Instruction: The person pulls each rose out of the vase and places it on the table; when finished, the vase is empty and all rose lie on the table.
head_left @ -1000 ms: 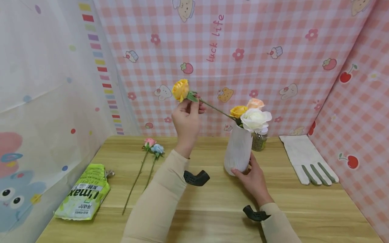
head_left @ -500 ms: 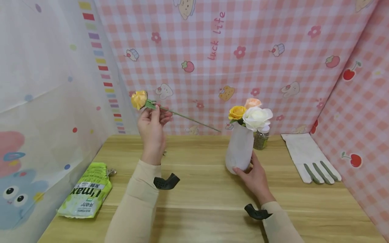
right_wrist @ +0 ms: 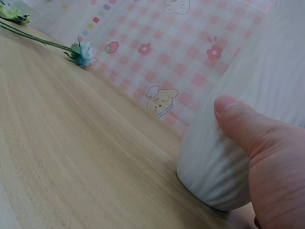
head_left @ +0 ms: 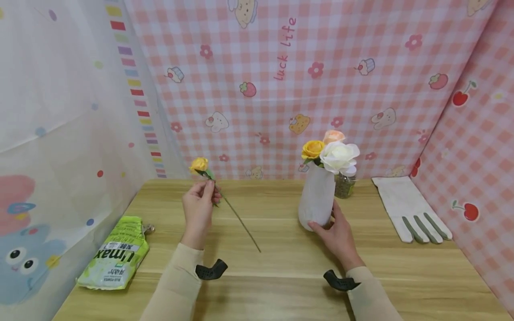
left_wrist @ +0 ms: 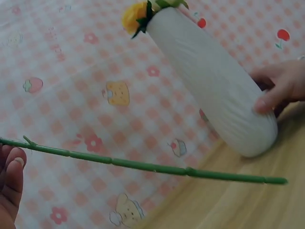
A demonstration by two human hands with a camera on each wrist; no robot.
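My left hand (head_left: pixel 198 209) pinches a yellow rose (head_left: pixel 198 165) by the stem just below its bloom. The rose's long green stem (left_wrist: pixel 147 167) slants down to the right, its lower end free. Low around the ribbed white vase (head_left: pixel 316 196), my right hand (head_left: pixel 339 234) holds it at the table, the thumb across the front. From the vase's mouth rise another yellow rose (head_left: pixel 313 149), a white rose (head_left: pixel 339 157) and a peach rose (head_left: pixel 334 135). A blue flower (right_wrist: pixel 85 54) lies on the table in the right wrist view; my left hand and arm hide that spot in the head view.
A green and white pouch (head_left: pixel 114 254) lies at the table's left edge. Behind the vase stands a small jar (head_left: pixel 344 186), and a white and grey glove (head_left: pixel 409 207) lies at the right. Checked pink cloth (head_left: pixel 257 58) backs the wooden table (head_left: pixel 273 285).
My left hand has drawn the yellow rose's stem away from the vase, leftward, then lowered it toward the table with the stem now pointing down. My right hand stays on the vase.
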